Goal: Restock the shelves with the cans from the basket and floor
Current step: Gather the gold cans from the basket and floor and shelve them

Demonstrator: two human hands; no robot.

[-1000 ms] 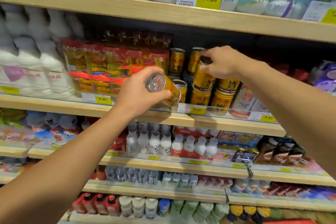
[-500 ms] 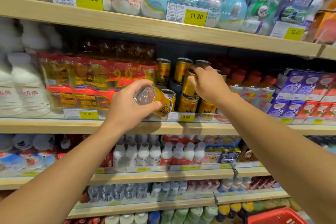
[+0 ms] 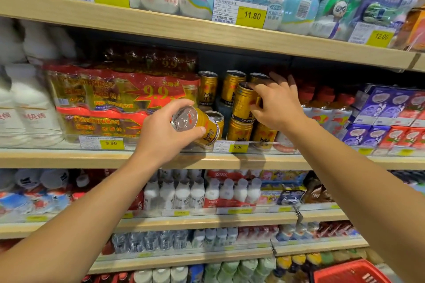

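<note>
My left hand (image 3: 164,132) grips a gold can (image 3: 197,125) tilted on its side, silver top toward me, just in front of the middle shelf (image 3: 69,158). My right hand (image 3: 277,104) holds an upright gold can (image 3: 243,102) by its upper part, resting on top of another gold can (image 3: 239,131) in the front row. More gold cans stand stacked behind, such as one gold can (image 3: 208,87) at the back left. A red basket (image 3: 347,272) shows at the bottom right corner.
Shrink-wrapped multipacks (image 3: 110,101) with red 9.9 labels sit left of the cans. Red-capped bottles (image 3: 322,108) and purple cartons (image 3: 386,110) stand to the right. A clear rail with price tags (image 3: 238,146) fronts the shelf. Shelves above and below hold bottles.
The view has tilted and shifted, bringing the red basket into sight. My right hand has set its can down onto the stacked can; the left hand keeps its can tilted near the shelf front.
</note>
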